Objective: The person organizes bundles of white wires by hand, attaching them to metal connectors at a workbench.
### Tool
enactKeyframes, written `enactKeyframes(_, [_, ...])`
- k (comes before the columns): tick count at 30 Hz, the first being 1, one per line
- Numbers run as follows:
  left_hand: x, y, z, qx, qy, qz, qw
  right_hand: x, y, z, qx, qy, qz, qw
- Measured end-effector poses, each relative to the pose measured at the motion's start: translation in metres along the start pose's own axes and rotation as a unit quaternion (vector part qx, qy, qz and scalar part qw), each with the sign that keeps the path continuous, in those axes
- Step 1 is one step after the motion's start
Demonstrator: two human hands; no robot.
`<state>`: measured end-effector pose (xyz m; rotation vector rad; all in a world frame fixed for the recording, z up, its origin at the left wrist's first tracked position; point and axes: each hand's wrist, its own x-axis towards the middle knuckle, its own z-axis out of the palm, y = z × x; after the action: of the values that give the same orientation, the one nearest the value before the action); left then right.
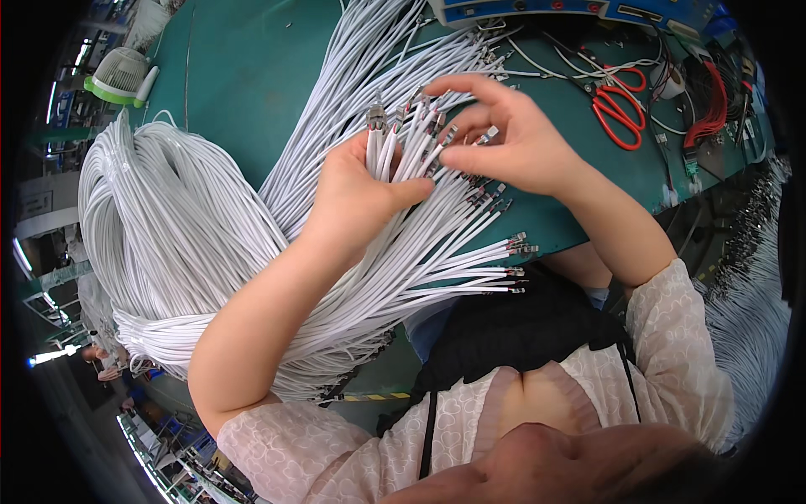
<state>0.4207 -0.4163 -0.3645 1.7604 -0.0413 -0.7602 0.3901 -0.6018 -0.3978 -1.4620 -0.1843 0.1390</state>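
My left hand (357,193) is closed around a bunch of white cables (409,155), its thumb lying across them. Small plugs with shiny metal ends (376,116) stick up past the fingers. Over the same cable ends, my right hand (512,139) has its thumb and fingers apart and bent. Its thumb and index finger are close to the plugs, and whether they touch one is hard to see. More white cables (453,252) fan out below my hands, with their plug ends toward the right.
A large coiled bundle of white cables (159,210) lies at the left on the green table (227,76). Another cable bundle (336,92) runs to the back. Red-handled scissors (620,116), a blue device (571,10) and red wires (712,105) are at the back right.
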Motion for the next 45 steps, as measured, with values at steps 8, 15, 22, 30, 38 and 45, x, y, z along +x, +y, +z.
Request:
enactKeyframes(8, [0.0021, -0.0024, -0.0019, -0.052, -0.011, -0.012, 0.999, -0.0012, 0.0024, 0.0022, -0.058, -0.030, 0.019, 0.998])
enactKeyframes(15, [0.0023, -0.0016, 0.0017, -0.064, 0.011, -0.008, 0.998, -0.0015, 0.0072, 0.0040, -0.079, -0.036, 0.002, 0.996])
enactKeyframes(22, [0.0002, -0.0007, 0.0026, -0.031, 0.019, 0.005, 0.999, -0.0017, 0.0019, 0.0020, 0.049, 0.034, 0.023, 0.998])
enactKeyframes(30, [-0.0016, 0.0062, -0.0053, -0.043, -0.015, -0.034, 0.998, 0.0006, 0.0072, -0.0034, 0.046, 0.010, -0.007, 0.999])
enactKeyframes(38, [0.0003, -0.0024, 0.0016, -0.015, -0.010, 0.028, 0.999, -0.0029, 0.0001, 0.0035, -0.027, 0.006, 0.035, 0.999])
enactKeyframes(45, [0.0006, -0.0016, 0.0008, -0.009, 0.037, 0.060, 0.997, -0.0039, 0.0005, 0.0040, -0.007, 0.028, 0.016, 0.999])
